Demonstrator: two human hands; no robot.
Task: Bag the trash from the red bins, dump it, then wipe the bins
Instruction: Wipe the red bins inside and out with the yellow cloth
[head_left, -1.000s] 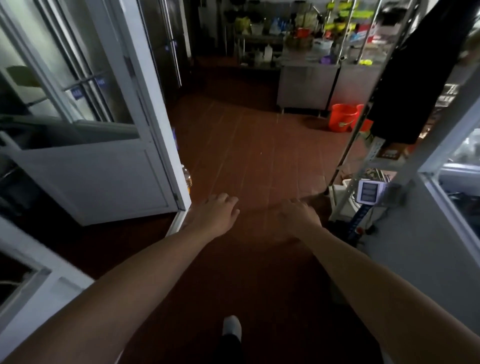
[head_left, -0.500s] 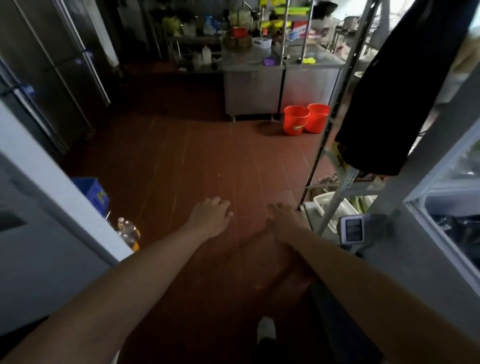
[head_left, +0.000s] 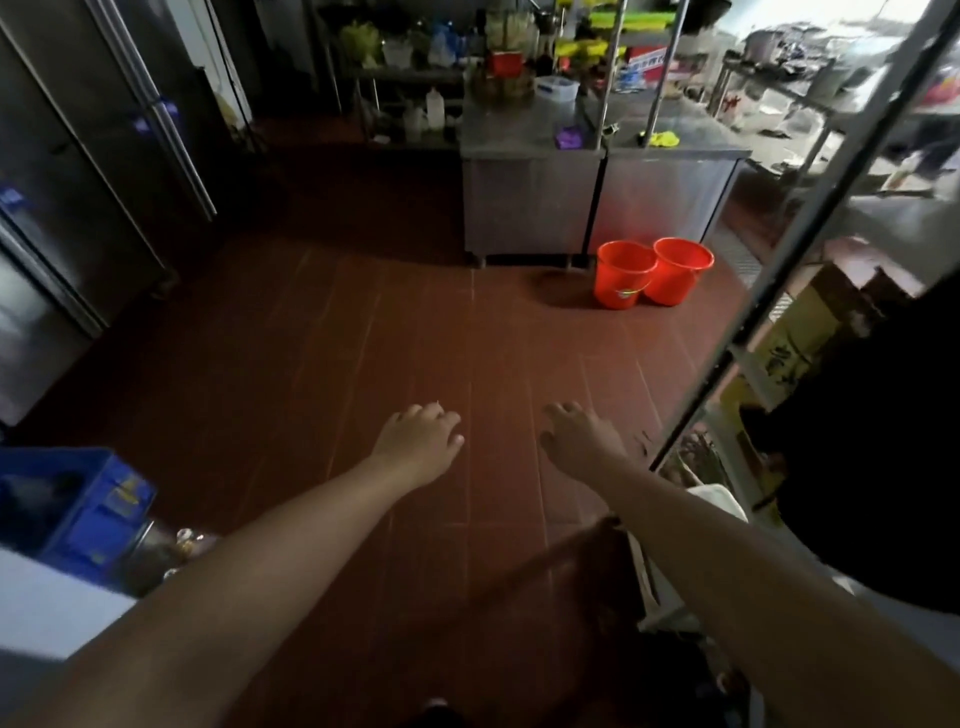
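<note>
The red-brown tiled floor (head_left: 322, 364) fills most of the kitchen, its long tile seams running away toward the far wall. Tall steel refrigerators (head_left: 78, 197) line the left side. A steel bench (head_left: 597, 192) stands at the far end, with a purple item (head_left: 570, 136) and a yellow-green cloth (head_left: 662, 139) on its top. A red sign with white writing (head_left: 647, 58) sits on the shelf behind, too blurred to read. A dark garment (head_left: 883, 441) hangs on the right, beside a metal rack upright (head_left: 810, 218). A blue crate (head_left: 88, 509) sits low on the left.

Two red bins (head_left: 652, 273) stand upright on the floor just in front of the bench's right half, touching side by side, mouths opening upward; the left one carries a pale label near its base, unreadable.

Both arms reach forward, well short of the bins. The left hand (head_left: 421, 441) and right hand (head_left: 582, 439) hang apart, palms down, fingers loosely spread, holding nothing.
</note>
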